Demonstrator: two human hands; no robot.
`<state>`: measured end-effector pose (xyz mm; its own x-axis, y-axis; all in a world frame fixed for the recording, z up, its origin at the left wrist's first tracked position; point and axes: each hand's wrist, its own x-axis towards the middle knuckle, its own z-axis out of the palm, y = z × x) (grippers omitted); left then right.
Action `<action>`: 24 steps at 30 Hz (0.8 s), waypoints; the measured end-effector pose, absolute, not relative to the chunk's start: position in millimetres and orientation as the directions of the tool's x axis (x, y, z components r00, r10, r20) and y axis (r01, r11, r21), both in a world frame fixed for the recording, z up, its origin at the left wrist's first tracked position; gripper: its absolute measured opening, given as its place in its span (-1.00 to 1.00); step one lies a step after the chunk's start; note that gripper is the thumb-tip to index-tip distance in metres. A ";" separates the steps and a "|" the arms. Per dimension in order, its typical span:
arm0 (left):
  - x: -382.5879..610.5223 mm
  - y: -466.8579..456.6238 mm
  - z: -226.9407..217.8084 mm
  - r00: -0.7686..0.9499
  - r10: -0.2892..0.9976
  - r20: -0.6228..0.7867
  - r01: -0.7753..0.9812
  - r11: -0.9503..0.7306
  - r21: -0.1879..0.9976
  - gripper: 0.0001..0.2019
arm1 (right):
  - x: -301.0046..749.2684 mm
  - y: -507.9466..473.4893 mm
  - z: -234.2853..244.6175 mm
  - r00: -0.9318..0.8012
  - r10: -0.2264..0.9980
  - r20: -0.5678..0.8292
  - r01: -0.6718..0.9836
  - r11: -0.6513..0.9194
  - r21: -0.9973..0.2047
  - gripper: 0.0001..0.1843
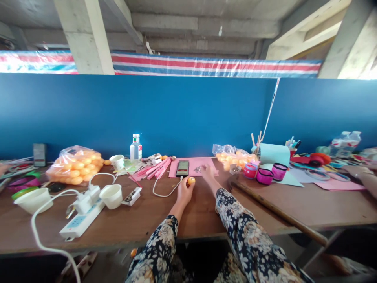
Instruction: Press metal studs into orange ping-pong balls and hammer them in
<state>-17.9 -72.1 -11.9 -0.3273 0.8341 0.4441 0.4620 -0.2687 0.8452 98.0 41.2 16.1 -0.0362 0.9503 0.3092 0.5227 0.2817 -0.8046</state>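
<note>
My left hand [185, 191] is closed around an orange ping-pong ball [191, 181] with a small dark mark on top, just above the table in front of me. Beyond it, a phone [182, 168] lies on a sheet of pink paper [173, 169], plugged into a white cable [165, 195]. My right hand [208, 175] reaches over the paper's right part, beside a few small shiny pieces [198, 169]. Its fingers look drawn together and are slightly blurred; whatever is between them is too small to make out.
Bags of orange balls [75, 167] [232, 157] stand left and right. A power strip [84, 220], paper cups [111, 195], a bottle [136, 148] and pink strips [156, 168] are on the left. At right lie a wooden stick [273, 208], pink-black rings [264, 175] and another person's arm [365, 177].
</note>
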 end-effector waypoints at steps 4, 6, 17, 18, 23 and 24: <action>-18.6 -71.7 -10.3 -0.343 0.834 0.432 0.452 -0.257 0.854 -0.64 | 103.7 20.7 9.0 -0.076 0.940 0.334 0.401 0.335 -0.853 -0.72; -18.9 -70.9 -9.0 -0.346 0.835 0.428 0.455 -0.250 0.855 -0.64 | 107.4 8.9 4.6 -0.081 0.935 0.346 0.336 0.352 -0.874 -0.76; -16.3 -54.1 -3.7 -0.318 0.836 0.446 0.540 -0.227 0.810 -0.64 | 113.9 -16.1 0.9 -0.122 0.906 0.406 0.050 0.414 -0.909 -0.67; -15.5 -55.5 -4.8 -0.313 0.839 0.446 0.544 -0.227 0.808 -0.63 | 113.8 -17.2 0.7 -0.129 0.904 0.407 0.041 0.415 -0.909 -0.67; -16.4 -61.1 -8.1 -0.311 0.837 0.449 0.544 -0.230 0.807 -0.58 | 112.4 -22.8 0.3 -0.171 0.895 0.412 0.024 0.421 -0.907 -0.73; -17.0 -61.6 -7.9 -0.312 0.835 0.452 0.544 -0.234 0.806 -0.58 | 112.4 -23.8 1.0 -0.181 0.892 0.415 0.026 0.426 -0.904 -0.75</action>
